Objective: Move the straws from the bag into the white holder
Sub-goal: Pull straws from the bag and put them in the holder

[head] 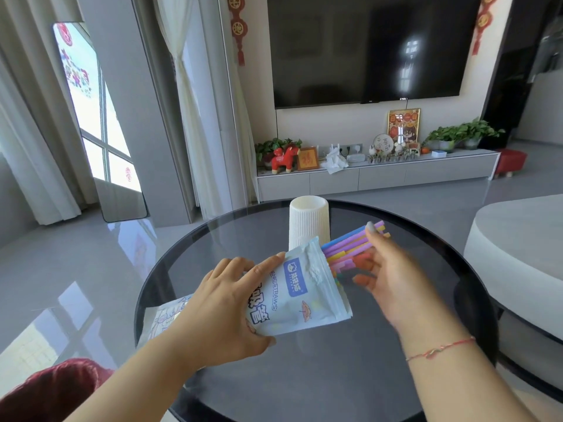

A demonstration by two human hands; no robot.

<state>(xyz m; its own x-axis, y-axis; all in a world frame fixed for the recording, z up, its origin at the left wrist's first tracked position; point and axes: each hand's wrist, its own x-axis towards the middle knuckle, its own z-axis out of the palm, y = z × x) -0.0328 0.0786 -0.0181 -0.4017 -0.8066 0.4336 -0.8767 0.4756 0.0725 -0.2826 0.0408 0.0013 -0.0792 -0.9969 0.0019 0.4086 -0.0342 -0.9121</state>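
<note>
- a person stands over a round dark glass table (304, 376), both bare forearms reaching in from the near edge.
- the left hand (222, 306) grips a pale blue straw bag (300, 292), fingers curled over its upper edge and thumb under its lower edge, so the bag is held above the table with its open mouth tilted up and away toward the right hand.
- a bundle of coloured straws (350, 243), blue, purple, yellow, pink and orange, sticks out of the bag's mouth, fanning toward the far right.
- the right hand (393, 269) is just beyond the bag's mouth, right up against the straws; its fingers are spread and only lightly bent, with the index fingertip lying along the upper straws. it is blurred, and no closed grip on the straws can be made out, so the hand reads as open.
- a thin red string bracelet (441, 348) circles the right wrist.
- the white holder (309, 223), a ribbed cup-shaped tube, stands upright on the table just past both hands, directly behind the bag's mouth; its inside cannot be seen.
- a second printed sheet or bag (161, 315) lies on the table beneath the left wrist.
- beyond the table, a large dark television (365, 47) hangs on the wall above a low grey cabinet (377, 178) crowded with plants and ornaments.
- a red cushion (45, 391) shows beside the left forearm, at the near corner.
</note>
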